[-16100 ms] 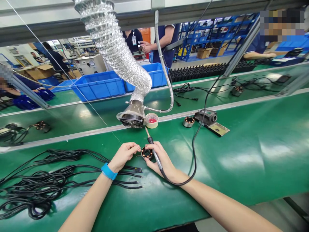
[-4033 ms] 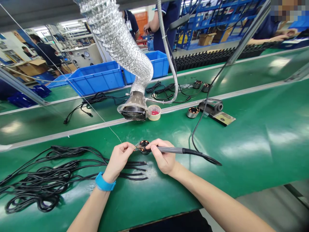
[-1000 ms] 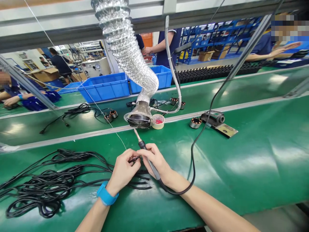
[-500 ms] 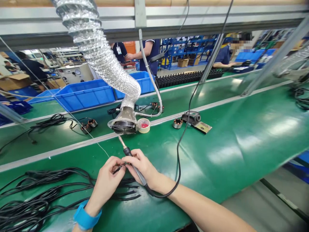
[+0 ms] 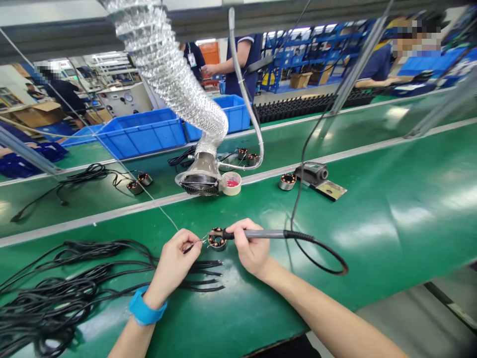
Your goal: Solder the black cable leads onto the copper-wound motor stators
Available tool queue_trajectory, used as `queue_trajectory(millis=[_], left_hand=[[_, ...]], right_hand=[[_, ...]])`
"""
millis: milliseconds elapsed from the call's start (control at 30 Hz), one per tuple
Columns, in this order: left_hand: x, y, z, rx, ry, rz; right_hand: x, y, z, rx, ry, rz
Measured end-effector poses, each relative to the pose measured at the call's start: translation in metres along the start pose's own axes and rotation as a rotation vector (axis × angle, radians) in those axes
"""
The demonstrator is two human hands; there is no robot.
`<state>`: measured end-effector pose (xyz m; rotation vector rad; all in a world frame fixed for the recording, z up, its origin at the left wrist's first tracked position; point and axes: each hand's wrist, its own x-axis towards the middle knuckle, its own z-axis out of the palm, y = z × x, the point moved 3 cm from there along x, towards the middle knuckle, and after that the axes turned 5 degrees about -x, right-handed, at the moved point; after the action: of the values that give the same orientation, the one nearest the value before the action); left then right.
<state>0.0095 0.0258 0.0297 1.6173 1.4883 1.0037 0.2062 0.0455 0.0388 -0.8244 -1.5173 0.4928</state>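
My right hand [image 5: 250,247] is closed around the grey handle of a soldering iron [image 5: 266,233], which lies nearly level with its tip pointing left. That tip is over a round copper-wound stator [image 5: 217,242] on the green mat. Just left of the stator, my left hand [image 5: 181,252] pinches the end of a black cable, whose thin bare wires reach toward the iron's tip. Whether wires and tip touch is too small to tell. Several black cables [image 5: 100,271] lie under and left of my left hand, their cut ends pointing right.
A silver duct [image 5: 179,84] hangs down to a fan [image 5: 200,181] beside a tape roll [image 5: 231,184]. Further right are another stator [image 5: 287,181] and an iron stand [image 5: 316,175]. Blue bins [image 5: 143,134] stand behind, and people are at the far side.
The iron has swung from steeply slanted to nearly level, and my right hand has moved right. The stator by my hands now shows. The camera view has shifted, moving the background up and right.
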Motion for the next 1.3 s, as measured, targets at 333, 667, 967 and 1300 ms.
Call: queue_trajectory(millis=[333,667,967,1300], left_hand=[[0.001,-0.003,-0.001,-0.005,0.013,-0.001],[0.001,0.000,-0.001,0.012,0.011,-0.003],[0.001,-0.001,0.000,-0.009,-0.010,-0.043],[0.001,0.002,0.002,-0.071,-0.013,0.009]], right_hand=[[0.001,-0.001,0.005,0.031,-0.073,0.054],[0.000,-0.001,0.009,0.008,-0.137,0.008],[-0.001,0.000,0.005,-0.028,-0.115,0.008],[-0.010,0.008,0.037,-0.108,-0.388,-0.239]])
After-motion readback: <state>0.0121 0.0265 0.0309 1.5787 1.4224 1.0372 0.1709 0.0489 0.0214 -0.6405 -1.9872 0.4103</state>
